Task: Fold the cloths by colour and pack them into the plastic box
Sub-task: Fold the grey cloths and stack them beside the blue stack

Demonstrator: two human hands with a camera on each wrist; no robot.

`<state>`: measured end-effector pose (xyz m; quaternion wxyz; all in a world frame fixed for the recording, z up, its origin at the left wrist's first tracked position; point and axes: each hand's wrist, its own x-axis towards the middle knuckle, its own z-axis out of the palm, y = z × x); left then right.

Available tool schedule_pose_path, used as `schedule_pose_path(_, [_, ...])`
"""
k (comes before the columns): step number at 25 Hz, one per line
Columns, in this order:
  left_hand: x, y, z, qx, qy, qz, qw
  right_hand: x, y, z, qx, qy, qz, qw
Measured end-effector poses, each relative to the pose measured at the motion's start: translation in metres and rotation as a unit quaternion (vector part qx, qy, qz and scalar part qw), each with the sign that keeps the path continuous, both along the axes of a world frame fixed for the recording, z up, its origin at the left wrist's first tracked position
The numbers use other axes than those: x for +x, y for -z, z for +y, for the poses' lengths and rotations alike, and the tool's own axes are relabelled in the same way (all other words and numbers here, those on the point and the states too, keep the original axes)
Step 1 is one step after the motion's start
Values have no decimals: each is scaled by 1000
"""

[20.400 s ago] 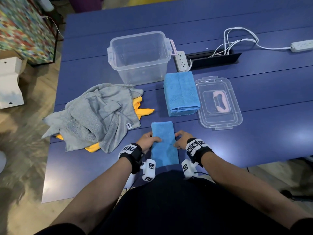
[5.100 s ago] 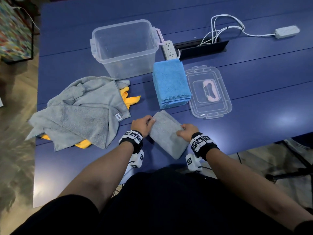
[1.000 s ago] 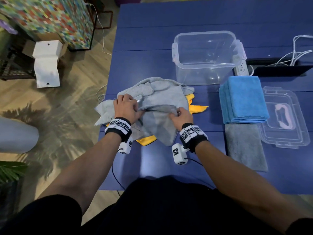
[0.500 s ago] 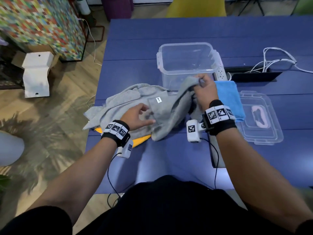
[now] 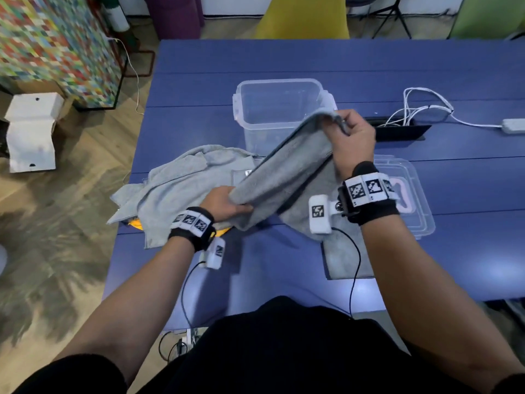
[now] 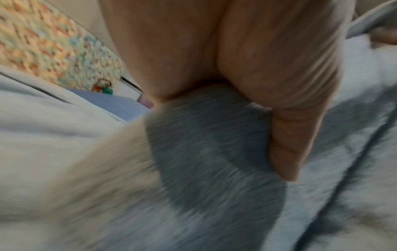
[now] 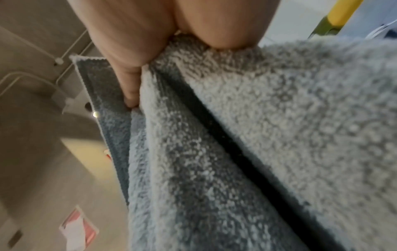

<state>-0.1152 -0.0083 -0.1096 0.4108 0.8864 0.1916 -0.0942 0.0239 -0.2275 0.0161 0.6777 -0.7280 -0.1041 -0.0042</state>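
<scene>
A grey cloth (image 5: pixel 287 172) hangs stretched in the air between both hands above the blue table (image 5: pixel 284 61). My right hand (image 5: pixel 348 129) grips its upper corner, raised in front of the clear plastic box (image 5: pixel 279 109). My left hand (image 5: pixel 227 204) holds the lower corner near the table; in the left wrist view the grey cloth (image 6: pixel 206 146) runs out from under the palm and thumb. The right wrist view shows the fingers (image 7: pixel 131 88) pinching the grey cloth (image 7: pixel 279 135). More grey cloths (image 5: pixel 181 189) lie heaped at the left over a yellow cloth (image 5: pixel 135 223). A folded grey cloth (image 5: pixel 343 254) lies under my right wrist.
The clear lid (image 5: pixel 409 194) with a pink handle lies right of my right wrist. White cables (image 5: pixel 420 103) and a power strip (image 5: pixel 512 125) sit at the back right by a black cable slot (image 5: pixel 397 132). The table's left edge drops to wooden floor.
My right hand has lifted the grey cloth's corner higher and to the right. My left hand has taken hold of the lower corner, so the cloth is pulled out of the heap and stretched.
</scene>
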Motion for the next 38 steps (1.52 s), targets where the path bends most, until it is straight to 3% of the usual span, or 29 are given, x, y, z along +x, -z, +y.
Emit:
schedule_pose_path(2, [-9, 0, 27, -85, -66, -45, 993, 17, 3, -18, 4, 31, 33, 999])
schedule_pose_path(3, [-11, -5, 39, -153, -123, -85, 977, 23, 10, -24, -19, 28, 58, 998])
schedule_pose_path(5, [-10, -16, 61, -246, -236, -168, 925, 29, 26, -29, -48, 14, 102, 993])
schedule_pose_path(7, [-4, -35, 74, -294, -299, -242, 875, 33, 33, -28, -53, 37, 114, 991])
schedule_pose_path(10, [4, -72, 83, -402, -280, -338, 804, 41, 17, -25, 67, 76, 93, 991])
schedule_pose_path(12, [-2, -89, 85, -459, -254, -355, 774, 42, 14, -27, 205, 25, 122, 971])
schedule_pose_path(14, [-16, -84, 79, -446, -247, -329, 795, 28, 36, -32, 201, -41, 178, 962])
schedule_pose_path(15, [-26, -70, 73, -408, -241, -302, 827, 17, 57, -35, 142, -60, 218, 964])
schedule_pose_path(17, [-56, -23, 53, -314, -204, -208, 904, -16, 106, -42, -82, -95, 286, 950])
schedule_pose_path(19, [-98, 45, 33, -262, -170, -78, 947, -53, 160, -58, -287, -145, 346, 882])
schedule_pose_path(20, [-122, 74, 26, -243, -161, -13, 957, -70, 184, -67, -325, -168, 375, 852])
schedule_pose_path(22, [-164, 112, 15, -199, -172, 76, 962, -98, 215, -81, -324, -197, 427, 821])
schedule_pose_path(28, [-203, 113, 12, -240, -196, 117, 944, -111, 219, -85, -516, -289, 383, 709])
schedule_pose_path(30, [-201, 108, 18, -262, -224, 111, 932, -107, 211, -77, -508, -273, 382, 722])
schedule_pose_path(32, [-190, 97, 22, -274, -292, 55, 915, -98, 200, -70, -433, -199, 375, 795])
schedule_pose_path(34, [-177, 87, 27, -301, -370, -26, 879, -87, 193, -65, -341, -103, 359, 863])
schedule_pose_path(36, [-168, 87, 33, -284, -426, -51, 857, -77, 195, -61, -345, -72, 323, 878])
schedule_pose_path(38, [-168, 99, 37, -249, -460, -17, 852, -76, 205, -57, -386, -74, 306, 867])
